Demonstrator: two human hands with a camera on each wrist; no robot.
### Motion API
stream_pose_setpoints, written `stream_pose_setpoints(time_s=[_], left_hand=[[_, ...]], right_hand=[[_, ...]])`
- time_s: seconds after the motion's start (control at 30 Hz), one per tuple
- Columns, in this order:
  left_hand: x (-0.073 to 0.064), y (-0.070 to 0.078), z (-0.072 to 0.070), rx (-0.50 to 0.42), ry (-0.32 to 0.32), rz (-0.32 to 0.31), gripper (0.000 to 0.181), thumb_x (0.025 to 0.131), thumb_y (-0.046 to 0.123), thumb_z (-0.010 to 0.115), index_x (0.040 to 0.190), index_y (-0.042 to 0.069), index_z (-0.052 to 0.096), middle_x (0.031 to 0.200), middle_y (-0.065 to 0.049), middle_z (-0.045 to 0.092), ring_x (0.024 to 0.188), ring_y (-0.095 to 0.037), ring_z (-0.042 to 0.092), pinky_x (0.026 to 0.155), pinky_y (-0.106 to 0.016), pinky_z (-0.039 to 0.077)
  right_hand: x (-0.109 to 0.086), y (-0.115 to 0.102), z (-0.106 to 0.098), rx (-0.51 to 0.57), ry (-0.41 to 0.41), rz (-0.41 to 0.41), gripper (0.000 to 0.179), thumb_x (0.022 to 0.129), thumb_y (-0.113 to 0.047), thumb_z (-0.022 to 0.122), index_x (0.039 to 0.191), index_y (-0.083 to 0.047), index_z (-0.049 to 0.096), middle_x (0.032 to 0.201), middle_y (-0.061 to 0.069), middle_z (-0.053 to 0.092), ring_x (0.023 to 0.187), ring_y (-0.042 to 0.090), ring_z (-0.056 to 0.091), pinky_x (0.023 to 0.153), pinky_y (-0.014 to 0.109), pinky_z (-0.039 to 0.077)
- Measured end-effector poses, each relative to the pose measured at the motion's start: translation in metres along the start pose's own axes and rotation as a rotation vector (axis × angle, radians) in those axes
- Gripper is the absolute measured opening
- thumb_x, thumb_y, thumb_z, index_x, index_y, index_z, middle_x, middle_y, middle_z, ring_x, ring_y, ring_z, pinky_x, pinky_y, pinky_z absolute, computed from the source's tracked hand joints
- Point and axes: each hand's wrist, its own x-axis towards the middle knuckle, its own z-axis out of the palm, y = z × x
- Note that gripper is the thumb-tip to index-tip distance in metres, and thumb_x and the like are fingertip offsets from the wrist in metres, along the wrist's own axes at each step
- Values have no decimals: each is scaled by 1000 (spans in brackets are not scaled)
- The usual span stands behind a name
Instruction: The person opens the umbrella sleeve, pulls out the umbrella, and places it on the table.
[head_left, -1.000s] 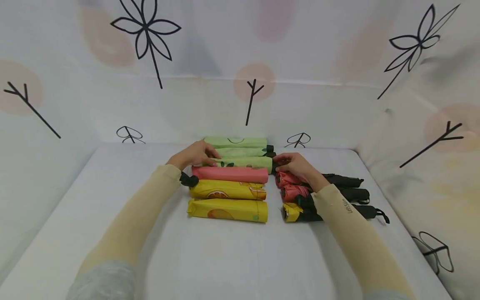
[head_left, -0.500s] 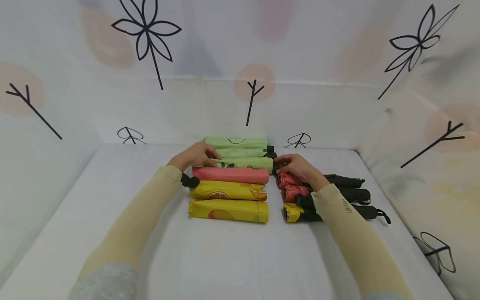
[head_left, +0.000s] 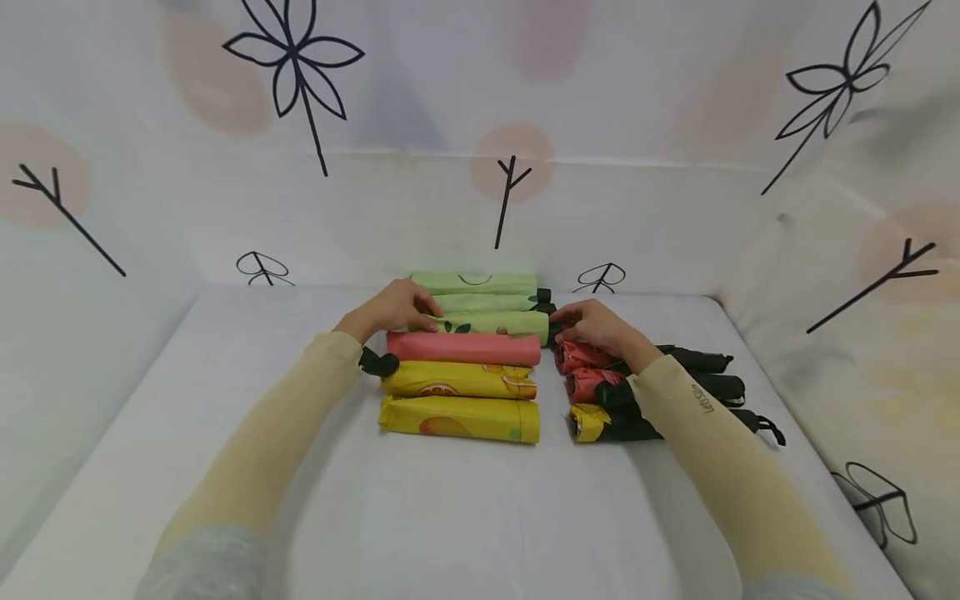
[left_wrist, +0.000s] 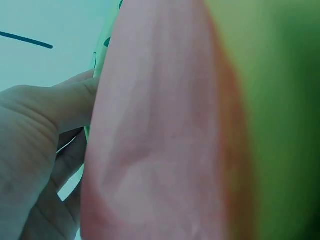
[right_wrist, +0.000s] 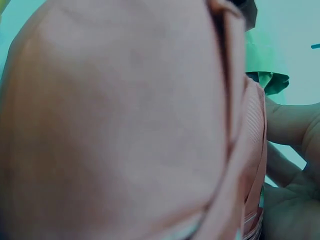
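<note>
In the head view, rolled-up folding umbrellas in fruit-print cloth lie in a stack of rows. My left hand (head_left: 390,308) grips the left end of the nearest light green umbrella (head_left: 495,325), thumb on the near side. At its dark right end, my right hand (head_left: 600,325) has its thumb and fingers round the tip; in the right wrist view, a red umbrella (right_wrist: 125,120) hides those fingertips. A pink umbrella (head_left: 465,348) lies just in front of the green one and fills much of the left wrist view.
Two more green umbrellas (head_left: 472,283) lie behind. Two yellow umbrellas (head_left: 457,418) lie in front of the pink one. Under and beside my right forearm are red-and-black umbrellas (head_left: 581,357) and a yellow-and-black one (head_left: 591,422). A patterned cloth wall (head_left: 420,217) stands behind the white table (head_left: 465,517).
My right hand has shifted very slightly to the right, its thumb a little farther from the green roll. My left hand stays in place, and the umbrellas show no clear movement.
</note>
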Motion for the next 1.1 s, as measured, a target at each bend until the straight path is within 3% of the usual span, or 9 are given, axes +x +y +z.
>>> stream_pose_setpoints(time_s=[0.2,0.43,0.67,0.9,1.1], left_hand=[[-4,-1,0,-15,21,25,21,85,17,81,105,11,78,97,0,74,92,-17,68,86,-37,54],[-8,-2,0,-9,62,58,14,87,18,80,98,11,79,98,-1,74,91,-18,68,85,-38,54],[-11,-6,-1,3,108,61,10,90,22,78,93,12,78,94,-1,72,88,-20,64,81,-40,52],[-13,-9,-2,4,118,51,11,91,23,77,93,13,77,94,-1,70,86,-21,61,79,-40,50],[-16,-9,-4,-24,92,54,13,90,20,77,99,11,76,96,-2,71,89,-21,63,81,-41,51]], right_hand=[[1,-3,-1,9,-13,11,48,92,-2,68,138,3,55,133,23,56,112,30,54,93,40,48],[-5,-11,-4,-6,-24,-33,48,97,-6,63,142,4,50,134,25,54,114,34,57,99,49,46],[-9,-18,-8,95,-28,-40,46,102,-11,56,146,0,46,142,24,48,123,38,52,106,55,39],[-12,-22,-9,199,-47,-77,44,105,-9,51,147,0,44,154,22,33,132,38,44,106,52,40],[-13,-22,-7,170,0,-82,42,103,-14,57,144,-5,50,153,17,37,132,36,46,107,54,38]])
